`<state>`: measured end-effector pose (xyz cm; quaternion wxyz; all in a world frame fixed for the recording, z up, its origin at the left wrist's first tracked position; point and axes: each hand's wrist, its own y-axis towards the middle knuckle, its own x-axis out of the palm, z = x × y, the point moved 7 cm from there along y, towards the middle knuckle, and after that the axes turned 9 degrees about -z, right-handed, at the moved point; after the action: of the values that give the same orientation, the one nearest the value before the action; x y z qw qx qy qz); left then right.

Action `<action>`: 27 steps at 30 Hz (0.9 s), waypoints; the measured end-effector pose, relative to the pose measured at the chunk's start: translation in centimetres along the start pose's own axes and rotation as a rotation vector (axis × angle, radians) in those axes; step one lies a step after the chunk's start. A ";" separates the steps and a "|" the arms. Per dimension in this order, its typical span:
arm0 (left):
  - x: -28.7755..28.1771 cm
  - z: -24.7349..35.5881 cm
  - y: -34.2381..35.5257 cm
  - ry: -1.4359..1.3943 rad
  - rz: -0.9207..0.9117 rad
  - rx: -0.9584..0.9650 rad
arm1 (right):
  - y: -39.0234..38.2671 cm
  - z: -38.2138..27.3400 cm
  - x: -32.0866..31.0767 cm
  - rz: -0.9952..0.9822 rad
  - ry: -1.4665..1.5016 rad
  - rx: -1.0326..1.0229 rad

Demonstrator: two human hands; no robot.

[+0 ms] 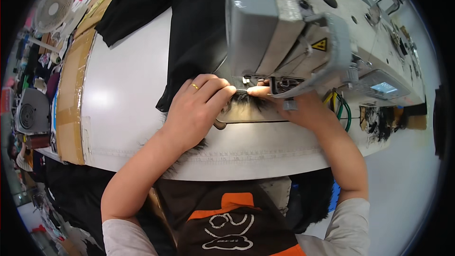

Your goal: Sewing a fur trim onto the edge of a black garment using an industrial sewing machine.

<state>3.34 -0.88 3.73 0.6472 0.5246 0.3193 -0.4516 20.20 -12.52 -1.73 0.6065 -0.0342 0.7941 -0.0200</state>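
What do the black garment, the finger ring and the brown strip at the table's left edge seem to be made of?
Black garment: probably cloth, mostly matte, lying limp and soft-edged.
Ring: likely polished metal, as it gleams yellow.
Brown strip: apparently cardboard, glossy as if taped over, since it catches the light.

Garment (196, 33): solid black
Fur (245, 99): black again
Sewing machine (258, 28): white, and here's grey
Desk (128, 99): white
Apron (270, 218): dark brown, bright orange, white line drawing (228, 242)!
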 end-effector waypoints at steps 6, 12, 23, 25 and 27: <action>0.0 0.3 0.4 0.033 -0.009 -0.028 | -0.7 -2.1 -3.7 0.229 -0.068 -0.168; 0.0 -1.7 0.8 -0.030 -0.136 -0.115 | -1.2 0.3 -2.8 0.100 0.122 0.130; -5.1 -9.9 -3.4 0.288 -0.168 -0.596 | -0.7 -0.3 -3.1 0.028 0.127 0.101; -6.0 -10.2 -3.0 0.571 -0.247 -0.634 | -0.9 0.0 -2.9 0.062 0.111 0.069; -6.9 -10.4 -2.4 0.642 -0.321 -0.655 | -0.9 -0.1 -2.7 0.096 0.098 0.038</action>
<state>-0.92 10.84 6.39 0.5694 0.3502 0.7051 -0.2366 20.89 -13.15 0.97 0.5678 0.0165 0.8229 -0.0075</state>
